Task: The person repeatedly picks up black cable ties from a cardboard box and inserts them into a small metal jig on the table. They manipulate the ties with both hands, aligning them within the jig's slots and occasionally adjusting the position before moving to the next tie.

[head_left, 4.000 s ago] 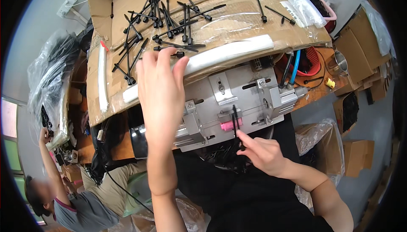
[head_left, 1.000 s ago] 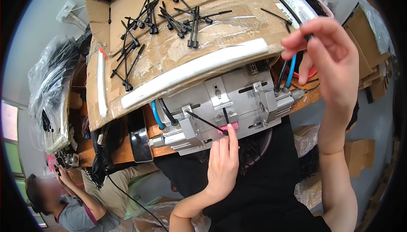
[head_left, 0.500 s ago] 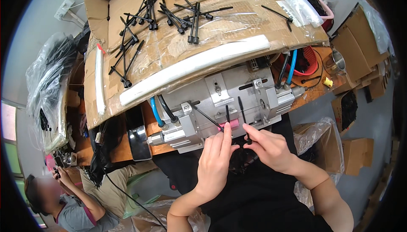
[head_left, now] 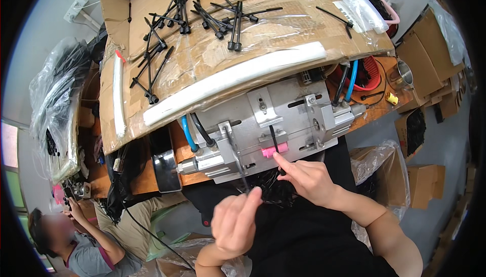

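Low in front of me, my left hand [head_left: 235, 221] pinches the lower end of a thin dark rod [head_left: 235, 158], blurred by motion, slanting up over the metal fixture. My right hand [head_left: 311, 181] is closed around the thick black end of another black rod [head_left: 274, 136], its index fingertip by a small pink block [head_left: 275, 150]. That rod lies across the pink block, pointing away from me. The block sits at the near middle of the metal fixture [head_left: 253, 110]. Under my hands is a heap of thin black pieces [head_left: 268, 191], partly covered.
Cardboard [head_left: 212, 69] bearing several loose black rods [head_left: 235, 29] slopes above the fixture. Blue air hoses [head_left: 188, 134] and black ones enter the fixture's ends. Right: a red basket [head_left: 373, 74], a metal cup [head_left: 400, 74], cardboard boxes [head_left: 427, 188]. Another person [head_left: 101, 249] works at lower left.
My left hand has moved down and left, away from the pink block, with a rod. My right hand has shifted left, bringing its index fingertip to the block.
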A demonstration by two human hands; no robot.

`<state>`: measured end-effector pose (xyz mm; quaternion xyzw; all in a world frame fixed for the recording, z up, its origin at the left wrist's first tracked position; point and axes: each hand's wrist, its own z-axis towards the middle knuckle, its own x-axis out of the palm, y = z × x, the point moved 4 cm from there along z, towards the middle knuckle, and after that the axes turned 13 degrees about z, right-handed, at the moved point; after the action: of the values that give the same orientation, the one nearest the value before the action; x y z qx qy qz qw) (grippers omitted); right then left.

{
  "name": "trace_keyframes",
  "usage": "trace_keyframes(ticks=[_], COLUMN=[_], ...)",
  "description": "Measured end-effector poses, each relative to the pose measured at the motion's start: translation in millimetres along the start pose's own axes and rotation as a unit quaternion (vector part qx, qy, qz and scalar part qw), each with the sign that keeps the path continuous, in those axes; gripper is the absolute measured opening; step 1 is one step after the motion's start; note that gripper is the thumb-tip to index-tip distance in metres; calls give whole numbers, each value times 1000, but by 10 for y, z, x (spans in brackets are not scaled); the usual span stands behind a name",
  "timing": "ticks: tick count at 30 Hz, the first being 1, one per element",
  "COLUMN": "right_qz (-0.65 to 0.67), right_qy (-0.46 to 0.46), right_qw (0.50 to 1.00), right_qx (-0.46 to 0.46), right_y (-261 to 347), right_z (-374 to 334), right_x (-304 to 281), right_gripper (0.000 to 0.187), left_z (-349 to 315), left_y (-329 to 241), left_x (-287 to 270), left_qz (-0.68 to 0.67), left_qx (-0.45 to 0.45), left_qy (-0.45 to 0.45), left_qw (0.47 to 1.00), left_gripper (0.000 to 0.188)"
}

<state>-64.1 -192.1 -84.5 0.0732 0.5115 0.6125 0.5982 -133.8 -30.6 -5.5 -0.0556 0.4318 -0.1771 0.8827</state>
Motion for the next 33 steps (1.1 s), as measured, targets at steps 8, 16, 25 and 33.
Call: trace_keyframes(ticks=[8,16,25,33], right_qz=[-41,-213,-146,245], right_qy=[31,-24,122,-127], right_qw=[999,960,955,961], right_qx=[14,-179,-227,7], right_y=[92,330,-234,50], right_z=[70,1400,2436,1665], right_x=[-85,-808,-734,-1511], right_gripper=[61,25,10,18], left_z=[1019,1294,1149,-6], left_y=[684,889,822,-126], left_x=[115,130,178,470], left_qz=[87,60,57,-19], left_qx=[64,21,-6,-29], left_qy=[-41,12,-33,93], left_qw=[993,998,998,995], left_gripper=[33,28,18,65])
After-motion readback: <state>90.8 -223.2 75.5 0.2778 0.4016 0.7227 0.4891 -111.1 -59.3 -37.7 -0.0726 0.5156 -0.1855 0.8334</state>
